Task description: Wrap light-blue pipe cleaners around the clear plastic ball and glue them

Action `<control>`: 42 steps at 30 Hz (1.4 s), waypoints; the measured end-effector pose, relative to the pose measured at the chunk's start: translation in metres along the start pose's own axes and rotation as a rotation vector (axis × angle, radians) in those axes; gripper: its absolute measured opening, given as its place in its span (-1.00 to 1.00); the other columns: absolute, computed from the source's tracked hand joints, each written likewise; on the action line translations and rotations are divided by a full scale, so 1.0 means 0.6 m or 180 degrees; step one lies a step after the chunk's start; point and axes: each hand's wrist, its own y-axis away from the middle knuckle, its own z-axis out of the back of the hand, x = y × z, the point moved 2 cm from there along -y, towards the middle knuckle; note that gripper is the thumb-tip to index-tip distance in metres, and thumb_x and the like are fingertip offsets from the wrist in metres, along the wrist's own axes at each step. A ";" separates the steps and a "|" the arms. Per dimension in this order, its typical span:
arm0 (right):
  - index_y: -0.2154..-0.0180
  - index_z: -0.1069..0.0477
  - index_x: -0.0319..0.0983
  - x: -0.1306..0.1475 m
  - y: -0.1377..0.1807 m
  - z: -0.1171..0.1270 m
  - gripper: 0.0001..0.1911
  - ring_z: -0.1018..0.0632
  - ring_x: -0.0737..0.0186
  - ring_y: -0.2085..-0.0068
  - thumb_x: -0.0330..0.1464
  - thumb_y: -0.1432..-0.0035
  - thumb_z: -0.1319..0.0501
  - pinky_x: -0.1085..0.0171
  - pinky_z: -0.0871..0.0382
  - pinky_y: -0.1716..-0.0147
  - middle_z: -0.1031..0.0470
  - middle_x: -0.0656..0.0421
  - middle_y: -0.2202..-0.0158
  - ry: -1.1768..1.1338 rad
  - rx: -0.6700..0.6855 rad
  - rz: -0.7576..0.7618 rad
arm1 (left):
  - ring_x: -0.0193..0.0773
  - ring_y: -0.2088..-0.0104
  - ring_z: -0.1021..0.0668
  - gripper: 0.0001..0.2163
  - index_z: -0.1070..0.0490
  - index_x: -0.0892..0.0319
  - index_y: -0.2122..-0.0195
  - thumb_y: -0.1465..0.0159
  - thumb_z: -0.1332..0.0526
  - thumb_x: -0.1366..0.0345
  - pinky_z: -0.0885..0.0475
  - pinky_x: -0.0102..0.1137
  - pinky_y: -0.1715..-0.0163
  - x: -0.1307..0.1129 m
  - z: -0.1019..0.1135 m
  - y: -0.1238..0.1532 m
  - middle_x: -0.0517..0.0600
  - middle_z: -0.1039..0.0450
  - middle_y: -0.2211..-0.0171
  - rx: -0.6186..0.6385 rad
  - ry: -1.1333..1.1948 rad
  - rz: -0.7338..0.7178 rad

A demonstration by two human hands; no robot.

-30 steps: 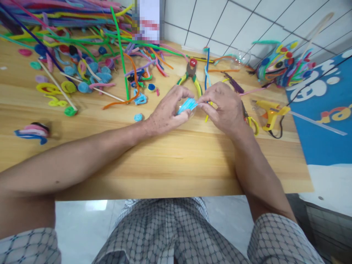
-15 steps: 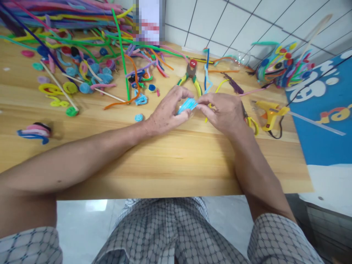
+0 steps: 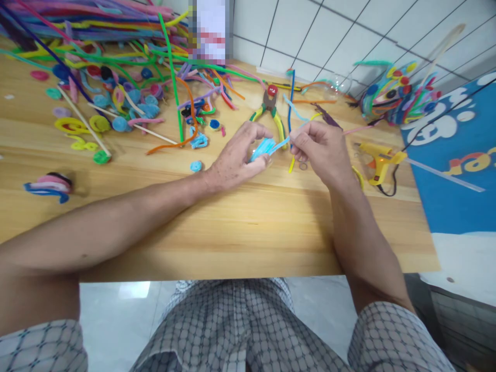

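Between the thumb and fingers of my left hand (image 3: 242, 152) is a light-blue pipe cleaner bundle (image 3: 262, 149), its strands folded side by side. A loose light-blue strand (image 3: 279, 145) runs from the bundle to my right hand (image 3: 320, 150), whose thumb and forefinger pinch it. Another stretch of light-blue strand shows just beyond the right hand. Pliers (image 3: 278, 125) with yellow-green handles lie behind the hands, a red piece at their jaws. Close by are a dark blue pipe cleaner (image 3: 291, 106) and a small light-blue coil (image 3: 196, 166).
Many coloured pipe cleaners (image 3: 96, 31) pile up at the back left. A yellow glue gun (image 3: 382, 161) lies at the right, near a colourful decorated piece (image 3: 399, 95). A small striped piece (image 3: 49, 186) sits at the left. A tiled wall (image 3: 302, 31) borders the back.
My right hand has moved right, away from the left, drawing the light-blue strand out from the bundle. The left hand stays in place.
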 end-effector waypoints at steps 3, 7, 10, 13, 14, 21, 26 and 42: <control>0.46 -0.49 -0.15 -0.002 -0.004 -0.011 -0.43 -0.46 0.36 0.54 0.14 -0.25 -0.54 0.32 -0.30 0.60 -0.52 0.24 0.52 -0.0840 0.0488 -0.0751 | -0.01 -0.19 -0.64 -0.66 -0.44 0.05 -0.23 -0.53 -0.29 0.05 -0.59 0.00 -0.30 0.002 -0.002 0.001 0.13 -0.61 -0.15 -0.0032 0.0016 -0.0084; 0.46 -0.49 -0.18 0.007 0.000 -0.028 -0.44 -0.43 0.43 0.54 0.07 -0.15 -0.64 0.37 -0.28 0.60 -0.50 0.27 0.51 -0.1343 0.0434 -0.1017 | 0.01 -0.18 -0.65 -0.67 -0.44 0.05 -0.23 -0.52 -0.29 0.07 -0.59 0.01 -0.29 0.002 -0.001 0.001 0.14 -0.61 -0.14 -0.0071 0.0049 -0.0211; 0.45 -0.49 -0.18 0.010 0.003 -0.037 -0.48 -0.43 0.43 0.53 0.01 -0.15 -0.66 0.38 -0.30 0.57 -0.51 0.28 0.51 -0.1293 0.0290 -0.0903 | 0.01 -0.19 -0.65 -0.68 -0.44 0.05 -0.23 -0.51 -0.29 0.11 -0.60 0.02 -0.28 0.000 0.000 0.000 0.15 -0.61 -0.15 -0.0056 0.0042 -0.0209; 0.42 -0.50 -0.16 0.006 0.004 -0.043 -0.48 -0.44 0.41 0.52 0.04 -0.16 -0.64 0.37 -0.34 0.54 -0.52 0.29 0.50 -0.1112 0.0224 -0.0726 | 0.01 -0.19 -0.65 -0.67 -0.44 0.04 -0.23 -0.51 -0.29 0.10 -0.61 0.03 -0.28 -0.001 0.000 0.000 0.15 -0.62 -0.16 -0.0026 0.0005 -0.0124; 0.41 -0.51 -0.16 0.004 0.004 -0.044 -0.48 -0.44 0.41 0.51 0.06 -0.16 -0.64 0.37 -0.36 0.53 -0.53 0.29 0.50 -0.1070 0.0203 -0.0662 | 0.02 -0.20 -0.65 -0.67 -0.44 0.03 -0.23 -0.51 -0.29 0.09 -0.62 0.03 -0.28 -0.001 0.000 0.000 0.15 -0.62 -0.17 -0.0008 -0.0008 -0.0105; 0.35 -0.52 -0.14 -0.011 0.004 -0.057 -0.39 -0.51 0.39 0.48 0.21 -0.07 -0.62 0.35 -0.48 0.47 -0.56 0.29 0.47 -0.1282 0.0205 -0.0531 | 0.04 -0.20 -0.65 -0.65 -0.43 0.03 -0.23 -0.50 -0.29 0.05 -0.58 0.05 -0.31 0.001 0.002 0.002 0.14 -0.61 -0.16 -0.0030 0.0041 -0.0193; 0.33 -0.52 -0.12 -0.018 0.006 -0.068 -0.40 -0.53 0.36 0.45 0.20 -0.05 -0.63 0.32 -0.55 0.42 -0.55 0.29 0.45 -0.1420 0.0153 -0.0702 | 0.05 -0.26 -0.62 -0.59 -0.42 0.02 -0.29 -0.50 -0.29 0.03 -0.55 0.05 -0.37 0.002 0.001 0.001 0.15 -0.59 -0.24 0.0019 -0.0011 0.0024; 0.33 -0.51 -0.10 -0.010 0.007 -0.067 -0.48 -0.53 0.29 0.42 0.14 -0.18 -0.58 0.23 -0.55 0.36 -0.48 0.29 0.47 -0.1167 0.0024 -0.0490 | -0.02 -0.14 -0.65 -0.60 -0.42 0.10 -0.25 -0.51 -0.18 0.03 -0.60 -0.06 -0.23 -0.001 -0.002 0.000 0.14 -0.61 -0.17 0.0201 0.0299 0.0174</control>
